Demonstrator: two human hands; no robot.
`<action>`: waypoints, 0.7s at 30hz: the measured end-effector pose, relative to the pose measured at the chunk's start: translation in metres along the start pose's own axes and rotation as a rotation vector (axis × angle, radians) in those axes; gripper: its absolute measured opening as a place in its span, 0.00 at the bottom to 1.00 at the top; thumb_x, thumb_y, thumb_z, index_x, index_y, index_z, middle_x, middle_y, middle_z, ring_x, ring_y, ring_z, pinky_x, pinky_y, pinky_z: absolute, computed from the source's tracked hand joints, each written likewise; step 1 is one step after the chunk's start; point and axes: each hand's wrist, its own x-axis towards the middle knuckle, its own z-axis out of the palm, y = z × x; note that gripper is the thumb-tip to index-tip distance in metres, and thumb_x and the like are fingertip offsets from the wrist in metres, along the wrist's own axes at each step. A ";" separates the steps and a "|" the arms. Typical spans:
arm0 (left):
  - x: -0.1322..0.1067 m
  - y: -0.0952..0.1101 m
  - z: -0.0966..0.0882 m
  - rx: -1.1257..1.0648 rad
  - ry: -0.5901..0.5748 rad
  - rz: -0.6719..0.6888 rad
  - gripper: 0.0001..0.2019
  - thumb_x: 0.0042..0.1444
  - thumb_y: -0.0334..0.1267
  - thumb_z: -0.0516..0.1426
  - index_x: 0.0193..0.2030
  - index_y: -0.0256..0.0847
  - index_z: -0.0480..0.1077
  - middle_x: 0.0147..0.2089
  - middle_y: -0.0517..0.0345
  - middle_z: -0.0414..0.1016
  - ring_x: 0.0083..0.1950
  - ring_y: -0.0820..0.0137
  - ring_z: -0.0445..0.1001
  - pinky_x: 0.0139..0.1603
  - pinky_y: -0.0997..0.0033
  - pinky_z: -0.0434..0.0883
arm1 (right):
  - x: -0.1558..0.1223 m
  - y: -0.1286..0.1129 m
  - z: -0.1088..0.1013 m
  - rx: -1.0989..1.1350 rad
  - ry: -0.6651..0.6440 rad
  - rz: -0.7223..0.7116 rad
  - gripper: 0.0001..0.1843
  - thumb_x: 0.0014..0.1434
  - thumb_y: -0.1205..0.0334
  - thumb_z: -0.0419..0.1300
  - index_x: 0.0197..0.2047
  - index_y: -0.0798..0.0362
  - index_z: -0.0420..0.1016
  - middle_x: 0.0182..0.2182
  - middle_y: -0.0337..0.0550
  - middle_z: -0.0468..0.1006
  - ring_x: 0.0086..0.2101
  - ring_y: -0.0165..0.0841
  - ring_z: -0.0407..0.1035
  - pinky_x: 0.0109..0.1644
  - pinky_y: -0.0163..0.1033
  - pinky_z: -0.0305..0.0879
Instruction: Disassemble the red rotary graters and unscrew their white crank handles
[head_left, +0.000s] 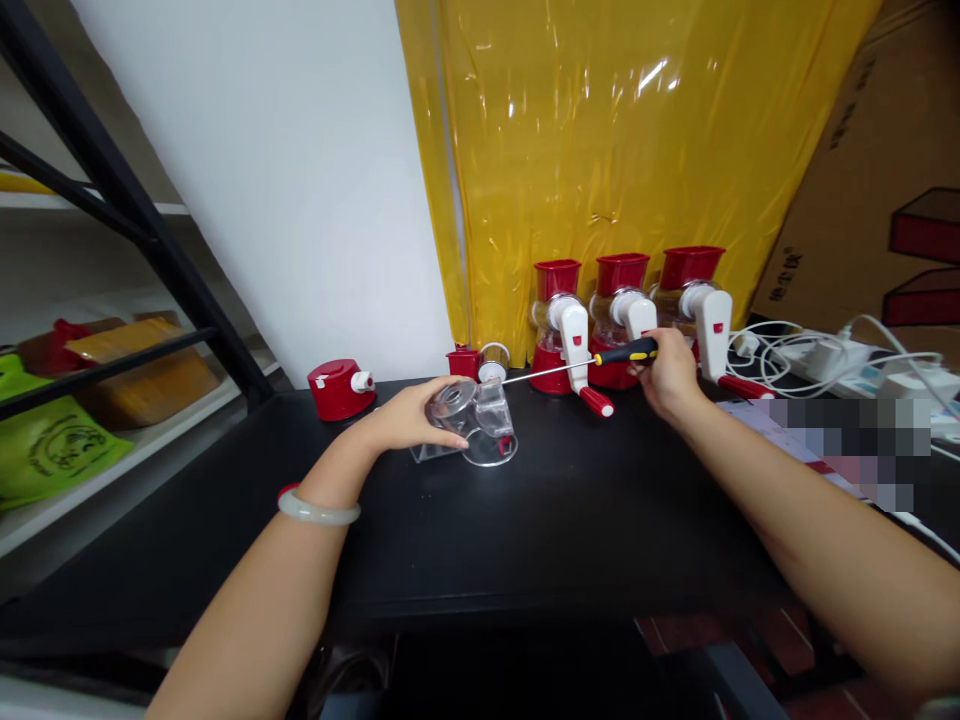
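Note:
My left hand (409, 412) is closed around a clear plastic grater body (491, 415), which lies tilted on the black tabletop (525, 530). In my right hand (670, 375) is a screwdriver (622, 352) with a black and yellow handle, its long shaft pointing left. The tip is at the upper edge of the clear body; whether it touches a screw there is too small to tell. To the left of my left hand sits a round red base (337, 390) with a white knob. A small red part and a metal-rimmed drum (493, 362) stand just behind the clear body.
Three assembled red and white rotary graters (559, 330) with crank handles line the back, before yellow plastic sheeting (637, 130). White cables and power strips (832, 355) crowd the right. A large cardboard box (870, 180) leans behind. A black-framed shelf (112, 200) stands left.

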 end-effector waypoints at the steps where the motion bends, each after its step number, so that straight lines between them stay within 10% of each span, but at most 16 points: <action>1: 0.000 -0.001 0.000 -0.008 -0.003 0.002 0.43 0.40 0.49 0.69 0.65 0.47 0.62 0.64 0.51 0.69 0.62 0.54 0.70 0.64 0.54 0.65 | -0.001 0.000 0.002 0.011 0.024 0.029 0.06 0.52 0.60 0.60 0.28 0.48 0.65 0.19 0.32 0.65 0.17 0.26 0.59 0.14 0.32 0.56; 21: 0.000 -0.003 0.001 0.014 -0.007 0.005 0.45 0.40 0.52 0.69 0.66 0.46 0.61 0.64 0.50 0.68 0.61 0.55 0.70 0.64 0.56 0.64 | -0.015 0.000 0.010 0.052 0.022 -0.090 0.08 0.55 0.56 0.55 0.36 0.50 0.71 0.26 0.38 0.74 0.28 0.32 0.72 0.25 0.35 0.68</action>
